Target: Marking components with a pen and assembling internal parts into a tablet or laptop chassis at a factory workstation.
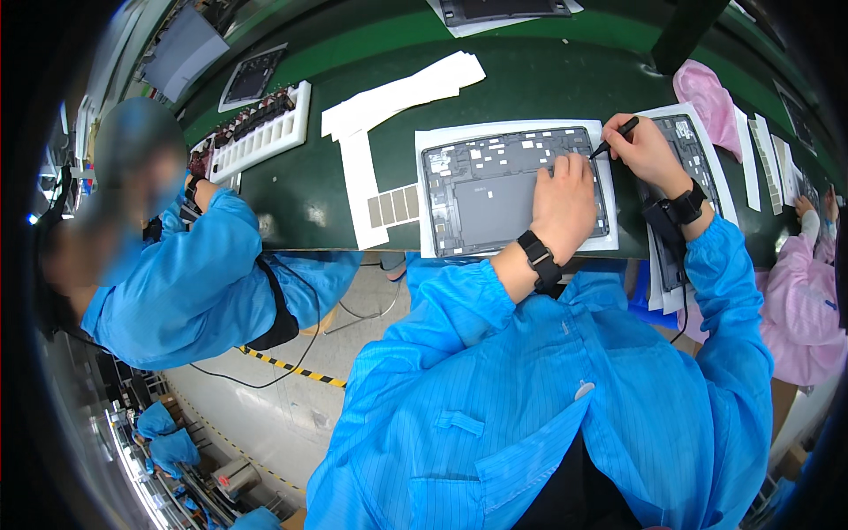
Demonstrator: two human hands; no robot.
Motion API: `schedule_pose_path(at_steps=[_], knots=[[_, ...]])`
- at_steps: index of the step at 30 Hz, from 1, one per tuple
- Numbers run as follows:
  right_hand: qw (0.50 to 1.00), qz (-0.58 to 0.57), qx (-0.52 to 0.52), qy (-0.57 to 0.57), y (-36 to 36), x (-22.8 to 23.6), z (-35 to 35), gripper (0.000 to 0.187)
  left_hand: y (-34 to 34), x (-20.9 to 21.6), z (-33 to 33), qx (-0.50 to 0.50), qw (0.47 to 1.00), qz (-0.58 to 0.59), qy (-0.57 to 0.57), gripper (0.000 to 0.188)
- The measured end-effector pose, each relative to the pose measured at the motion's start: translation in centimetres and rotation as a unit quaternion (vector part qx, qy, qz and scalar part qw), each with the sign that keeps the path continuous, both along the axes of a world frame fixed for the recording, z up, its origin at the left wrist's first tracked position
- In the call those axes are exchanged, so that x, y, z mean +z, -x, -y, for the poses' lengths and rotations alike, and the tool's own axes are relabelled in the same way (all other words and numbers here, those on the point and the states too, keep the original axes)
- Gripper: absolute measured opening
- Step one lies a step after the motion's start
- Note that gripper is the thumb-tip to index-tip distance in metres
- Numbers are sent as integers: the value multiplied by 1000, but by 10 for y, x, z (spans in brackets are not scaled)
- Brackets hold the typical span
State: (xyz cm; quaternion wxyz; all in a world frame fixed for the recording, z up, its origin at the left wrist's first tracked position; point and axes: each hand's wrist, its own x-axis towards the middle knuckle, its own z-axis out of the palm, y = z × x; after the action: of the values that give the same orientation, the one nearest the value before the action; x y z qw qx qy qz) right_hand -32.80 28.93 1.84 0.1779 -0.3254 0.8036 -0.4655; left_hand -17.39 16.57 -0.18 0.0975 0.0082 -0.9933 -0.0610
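An opened tablet (pixel 495 208) with a grey inner side and a large dark battery lies on a white sheet (pixel 430 137) on the bench before me. My left hand (pixel 565 201) rests palm down on its right part, fingers stretched toward the upper edge. At the tablet's upper right corner, my right hand (pixel 647 152) grips a slim black pen-shaped tool (pixel 628 126), tilted, its tip down at the tablet's edge. Whether the tip touches is too small to tell. Each wrist wears a black strap.
To the left lie white paper strips (pixel 402 97) and a card of grey-brown pads (pixel 393 208). A white slotted tray (pixel 261 141) of small parts stands farther left, near a co-worker in blue (pixel 185 274). Another opened tablet (pixel 689 141) and a pink cloth (pixel 707 102) are at right.
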Motion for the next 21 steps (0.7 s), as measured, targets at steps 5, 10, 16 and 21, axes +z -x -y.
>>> schedule_pose_path(at_steps=[5, 10, 16, 21], knots=[[999, -45, -15, 17, -7, 7, -1, 18, 9, 8, -6, -10, 998, 38, 47, 39], [995, -43, -94, 13, -40, 49, -34, 17, 10, -9, -7, 3, 999, -38, 20, 27], [986, 67, -149, 12, -147, 57, -30, 27, -27, 21, 19, -2, 991, -48, -126, 59], [972, -189, -124, -72, -180, 8, -23, 27, -72, 34, 97, 267, 946, -85, -160, 18]])
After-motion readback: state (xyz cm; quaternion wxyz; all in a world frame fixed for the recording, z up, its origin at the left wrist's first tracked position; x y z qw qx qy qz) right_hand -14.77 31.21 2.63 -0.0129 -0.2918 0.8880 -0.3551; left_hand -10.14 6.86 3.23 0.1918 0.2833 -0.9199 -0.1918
